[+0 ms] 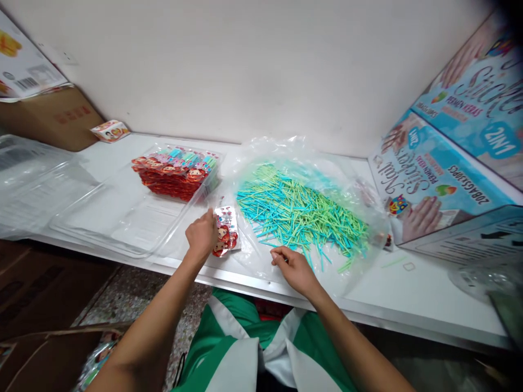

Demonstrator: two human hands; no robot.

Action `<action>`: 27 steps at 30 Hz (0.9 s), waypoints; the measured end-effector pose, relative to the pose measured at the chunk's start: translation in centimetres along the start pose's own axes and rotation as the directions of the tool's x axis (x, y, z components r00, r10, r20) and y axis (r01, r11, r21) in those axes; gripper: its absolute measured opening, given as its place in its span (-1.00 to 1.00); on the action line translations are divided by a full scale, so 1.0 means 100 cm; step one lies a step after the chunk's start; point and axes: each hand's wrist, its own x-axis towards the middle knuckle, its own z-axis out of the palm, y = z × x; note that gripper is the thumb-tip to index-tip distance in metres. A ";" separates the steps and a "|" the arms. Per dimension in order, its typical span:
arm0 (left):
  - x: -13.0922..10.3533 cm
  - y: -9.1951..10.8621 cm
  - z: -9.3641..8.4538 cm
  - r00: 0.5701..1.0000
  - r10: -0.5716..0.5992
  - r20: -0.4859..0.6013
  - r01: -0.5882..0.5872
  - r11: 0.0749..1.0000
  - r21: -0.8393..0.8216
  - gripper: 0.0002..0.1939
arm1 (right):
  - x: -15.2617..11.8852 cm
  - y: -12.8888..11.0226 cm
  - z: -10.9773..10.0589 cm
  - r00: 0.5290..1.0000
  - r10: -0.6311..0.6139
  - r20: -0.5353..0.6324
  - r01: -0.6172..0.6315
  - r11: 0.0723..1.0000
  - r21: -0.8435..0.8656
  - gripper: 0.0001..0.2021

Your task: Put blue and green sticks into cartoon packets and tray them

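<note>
My left hand (202,235) is closed at the left edge of a small printed packet (226,234) with red cartoon figures, gripping it near the table's front. My right hand (295,269) has thumb and fingers pinched together, in front of a heap of thin green and blue sticks (300,209). Whatever sits in that pinch, if anything, is too small to make out. The sticks lie on a spread-out clear plastic bag (278,149). Behind my left hand, a stack of similar red packets (174,177) fills the back corner of a clear plastic tray (118,218).
More clear trays (32,188) lie at the left, before a brown carton (49,117). A small box (110,131) stands by the wall. Blue printed boxes (441,179) rise at the right. Clear plastic (486,280) and a loose green stick (393,263) lie near them.
</note>
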 end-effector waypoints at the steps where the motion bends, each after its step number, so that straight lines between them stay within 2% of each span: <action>1: -0.005 0.003 -0.003 1.000 0.013 -0.026 -0.015 0.994 -0.109 -0.53 | 0.000 0.000 0.001 0.999 0.018 -0.030 -0.017 0.999 0.028 -0.75; 2: -0.013 0.008 -0.005 0.999 0.029 -0.026 -0.035 0.965 -0.259 -0.53 | 0.000 0.000 0.002 0.998 0.033 -0.054 -0.029 0.997 0.075 -0.70; 3: -0.022 0.015 -0.006 0.998 0.059 0.019 -0.045 0.897 -0.439 -0.52 | 0.001 -0.002 0.005 0.997 0.043 -0.066 -0.034 0.990 0.136 -0.63; 4: -0.033 0.022 -0.006 0.989 0.106 0.102 -0.019 0.780 -0.626 -0.51 | 0.002 -0.003 0.007 0.997 0.044 -0.062 -0.031 0.979 0.201 -0.58; 5: -0.044 0.030 -0.004 0.968 0.154 0.198 0.055 0.640 -0.767 -0.50 | 0.003 -0.003 0.010 0.999 0.038 -0.035 -0.028 0.965 0.261 -0.57; 7: -0.064 0.045 0.000 0.900 0.246 0.360 0.242 0.405 -0.882 -0.53 | 0.005 -0.003 0.014 0.999 0.024 0.046 -0.038 0.939 0.342 -0.70; 8: -0.072 0.052 0.003 0.875 0.254 0.412 0.321 0.333 -0.887 -0.55 | 0.005 -0.001 0.015 0.997 0.021 0.079 -0.048 0.931 0.363 -0.76; 10: -0.080 0.061 0.008 0.837 0.238 0.493 0.439 0.244 -0.864 -0.60 | 0.002 0.003 0.015 0.993 0.026 0.118 -0.068 0.928 0.368 -0.79; 14: -0.080 0.068 0.017 0.738 0.334 0.586 0.576 0.140 -0.806 -0.67 | -0.010 0.007 0.012 0.988 0.013 0.153 -0.056 0.959 0.278 -0.81; 16: -0.079 0.069 0.024 0.709 0.355 0.609 0.620 0.096 -0.778 -0.70 | -0.015 0.008 0.007 0.984 0.002 0.180 -0.048 0.968 0.248 -0.79; 19: -0.080 0.068 0.034 0.707 0.296 0.642 0.657 0.062 -0.751 -0.71 | -0.018 0.014 -0.009 0.974 0.052 0.218 -0.100 0.972 0.213 -0.75; 22: -0.082 0.065 0.040 0.723 0.262 0.640 0.646 0.073 -0.760 -0.73 | -0.014 0.028 -0.035 0.985 0.129 0.114 -0.138 0.988 0.075 -0.75; 25: -0.085 0.064 0.040 0.730 0.246 0.638 0.637 0.093 -0.765 -0.74 | -0.002 0.038 -0.055 0.992 0.120 0.049 -0.117 0.991 -0.059 -0.77; 27: -0.086 0.064 0.039 0.730 0.239 0.640 0.639 0.092 -0.764 -0.74 | 0.008 0.038 -0.060 0.994 0.102 0.034 -0.097 0.986 -0.136 -0.79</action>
